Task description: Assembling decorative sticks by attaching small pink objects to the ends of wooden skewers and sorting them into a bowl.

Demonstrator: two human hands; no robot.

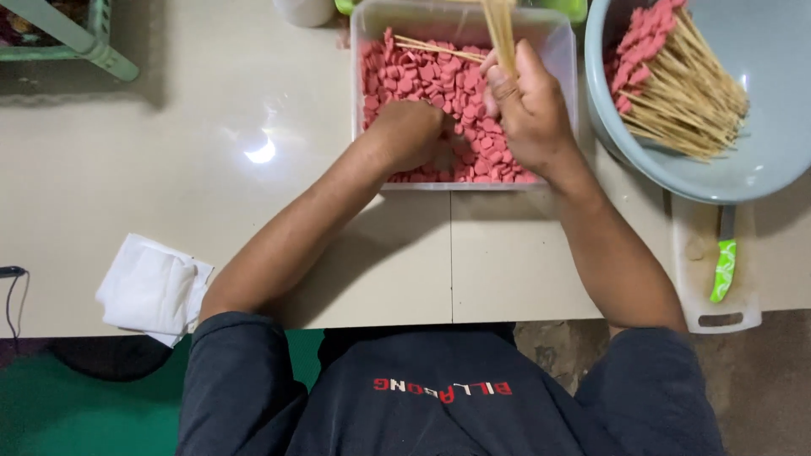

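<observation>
The left hand (411, 135) is curled down into the clear plastic tub (557, 51), its fingers buried among the pink round slices (422, 84), so whether it pinches one cannot be told. The right hand (528, 110), just beside it over the tub's right half, is closed in a fist around a bundle of bamboo skewers (500, 29). The bundle stands nearly upright, its long axis running away from the person and out of the top of the view; the sticks are thin, pale and bare. A few loose skewers (435, 48) lie almost flat across the slices, pointing left. The slices fill the tub as small flat discs. Right of the tub sits a grey bowl (760, 160) holding loaded skewers (676, 80), pink ends up-left. Below the bowl lies a white cutting board (697, 279) with a green-handled knife (723, 268). Far left of the tub rests a white cloth (152, 287).
</observation>
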